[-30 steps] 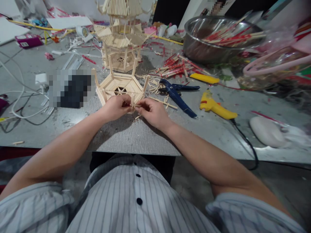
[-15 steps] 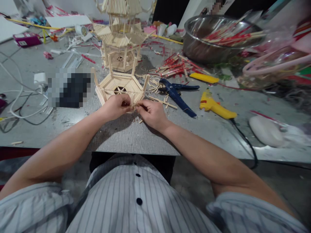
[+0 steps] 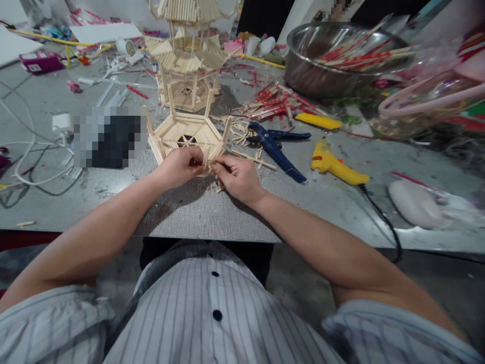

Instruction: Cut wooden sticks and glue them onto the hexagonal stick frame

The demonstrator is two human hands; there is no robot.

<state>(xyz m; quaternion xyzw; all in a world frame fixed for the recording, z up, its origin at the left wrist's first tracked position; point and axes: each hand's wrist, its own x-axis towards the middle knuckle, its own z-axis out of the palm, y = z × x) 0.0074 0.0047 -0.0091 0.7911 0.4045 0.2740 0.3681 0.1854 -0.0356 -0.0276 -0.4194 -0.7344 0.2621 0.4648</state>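
A hexagonal frame of pale wooden sticks [image 3: 166, 132] with upright posts lies on the grey table in front of me. At its near right corner, my left hand [image 3: 185, 166] is closed with its fingertips beside a short upright post [image 3: 205, 156]. My right hand [image 3: 237, 176] is pinched at the same corner, just right of the post. Whatever small piece lies between the fingertips of either hand is too small to make out. Behind the frame stands a tiered stick pavilion [image 3: 189, 60].
Right of the frame lie blue pliers [image 3: 278, 151], a yellow glue gun [image 3: 337, 169], a yellow cutter [image 3: 318, 121] and loose red-tipped sticks [image 3: 269, 103]. A steel bowl [image 3: 310, 76] stands at the back right. A white charger [image 3: 62, 123] with cables lies left.
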